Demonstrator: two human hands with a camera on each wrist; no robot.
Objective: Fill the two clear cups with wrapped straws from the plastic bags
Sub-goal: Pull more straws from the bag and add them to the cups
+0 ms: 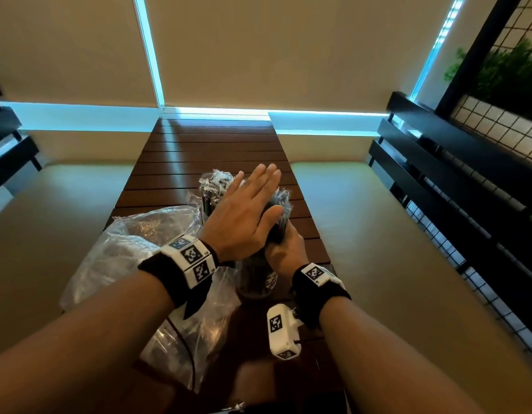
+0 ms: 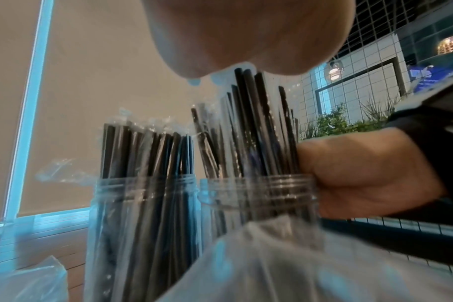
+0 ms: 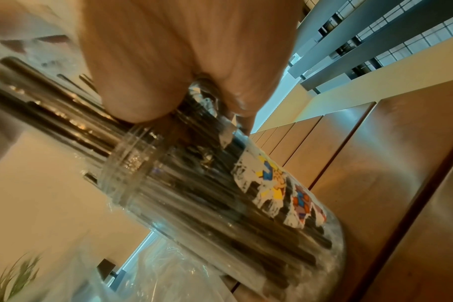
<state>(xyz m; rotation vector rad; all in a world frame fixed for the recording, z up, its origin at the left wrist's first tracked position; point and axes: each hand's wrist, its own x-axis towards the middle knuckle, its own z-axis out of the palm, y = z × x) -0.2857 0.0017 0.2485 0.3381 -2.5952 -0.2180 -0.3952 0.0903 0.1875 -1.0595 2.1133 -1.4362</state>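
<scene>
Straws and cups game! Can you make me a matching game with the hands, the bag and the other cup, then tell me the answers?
Column one:
1. left hand
2. right hand
3. far cup
4. plastic bag

Column two:
a. stands untouched, full of straws
b. lies crumpled on the table
c. lies flat on the straw tops
d. grips the straws at the near cup's rim

Pairs: 1-c, 2-d, 3-a, 4-b

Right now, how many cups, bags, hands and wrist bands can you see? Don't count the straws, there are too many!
Clear cups: 2
Plastic bags: at least 1
Hands: 2, left hand and right hand
Wrist bands: 2
Total: 7
</scene>
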